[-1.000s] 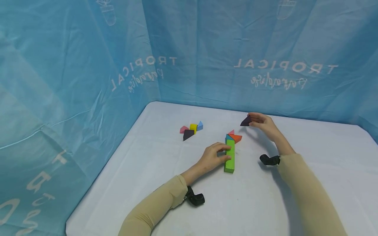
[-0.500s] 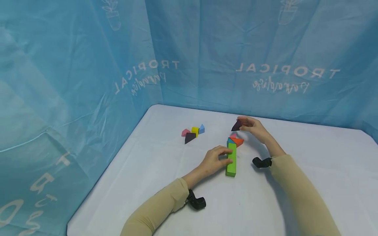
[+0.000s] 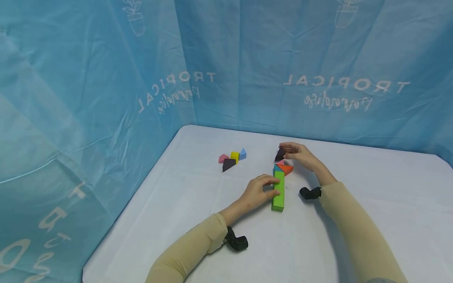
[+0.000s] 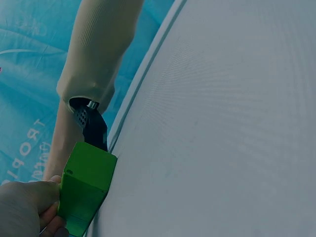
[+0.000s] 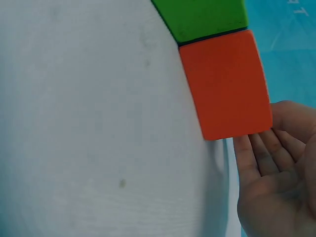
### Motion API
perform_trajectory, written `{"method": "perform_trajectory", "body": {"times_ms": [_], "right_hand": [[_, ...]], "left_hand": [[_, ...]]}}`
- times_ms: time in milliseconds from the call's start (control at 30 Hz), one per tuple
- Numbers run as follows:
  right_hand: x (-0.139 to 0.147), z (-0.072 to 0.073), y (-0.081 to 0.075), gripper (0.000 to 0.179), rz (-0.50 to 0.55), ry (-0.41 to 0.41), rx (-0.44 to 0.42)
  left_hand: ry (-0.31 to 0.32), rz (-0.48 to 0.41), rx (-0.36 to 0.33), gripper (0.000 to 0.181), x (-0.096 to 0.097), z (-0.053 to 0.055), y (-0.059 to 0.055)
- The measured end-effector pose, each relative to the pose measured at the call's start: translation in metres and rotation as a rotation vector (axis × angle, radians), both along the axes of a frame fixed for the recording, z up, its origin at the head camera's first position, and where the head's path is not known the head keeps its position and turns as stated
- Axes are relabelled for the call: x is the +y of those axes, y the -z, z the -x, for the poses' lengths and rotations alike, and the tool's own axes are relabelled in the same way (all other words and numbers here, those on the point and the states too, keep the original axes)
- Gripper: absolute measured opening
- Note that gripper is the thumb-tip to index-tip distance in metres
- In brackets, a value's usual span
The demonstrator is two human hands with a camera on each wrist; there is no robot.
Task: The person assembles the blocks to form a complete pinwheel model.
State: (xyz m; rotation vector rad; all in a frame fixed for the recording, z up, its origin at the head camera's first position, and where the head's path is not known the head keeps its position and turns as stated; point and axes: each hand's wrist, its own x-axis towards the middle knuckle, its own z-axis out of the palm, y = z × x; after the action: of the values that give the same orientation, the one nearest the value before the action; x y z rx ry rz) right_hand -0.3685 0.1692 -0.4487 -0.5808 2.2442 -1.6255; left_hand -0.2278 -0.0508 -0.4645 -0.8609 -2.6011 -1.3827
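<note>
A long green block (image 3: 278, 201) lies on the table, with my left hand (image 3: 255, 192) gripping its left side by thumb and fingers. In the left wrist view the green block's end (image 4: 86, 177) shows beside the thumb. Against the far end of the green block sit a blue block (image 3: 277, 169), an orange block (image 3: 288, 169) and a pink block (image 3: 281, 162). My right hand (image 3: 303, 155) pinches a dark block (image 3: 279, 155), tilted, right at the pink one. In the right wrist view the orange block (image 5: 227, 89) hides the right fingertips and the dark block.
Left of the row lies a small cluster: a second dark block (image 3: 228, 164), a yellow block (image 3: 235, 157), a light blue block (image 3: 242, 155) and a pink-red block (image 3: 223, 158). A blue printed curtain (image 3: 233, 78) stands behind and left of the white table (image 3: 177, 188).
My right hand has brought the dark block left and nearer, down to the pink block, tilting it on the way. The left hand stays on the green block.
</note>
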Motion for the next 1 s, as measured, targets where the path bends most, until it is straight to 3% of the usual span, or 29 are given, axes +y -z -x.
{"method": "perform_trajectory", "body": {"times_ms": [367, 700, 1000], "right_hand": [[0.004, 0.002, 0.006, 0.048, -0.025, -0.012, 0.004], [0.001, 0.003, 0.004, 0.045, -0.052, 0.048, 0.025], [-0.007, -0.003, 0.001, 0.042, -0.077, 0.014, 0.016]], "left_hand": [[-0.001, 0.003, -0.002, 0.038, 0.001, 0.0, 0.0], [0.016, -0.01, 0.005, 0.038, -0.001, -0.001, -0.002], [0.017, -0.01, 0.022, 0.037, -0.001, -0.001, -0.002]]}}
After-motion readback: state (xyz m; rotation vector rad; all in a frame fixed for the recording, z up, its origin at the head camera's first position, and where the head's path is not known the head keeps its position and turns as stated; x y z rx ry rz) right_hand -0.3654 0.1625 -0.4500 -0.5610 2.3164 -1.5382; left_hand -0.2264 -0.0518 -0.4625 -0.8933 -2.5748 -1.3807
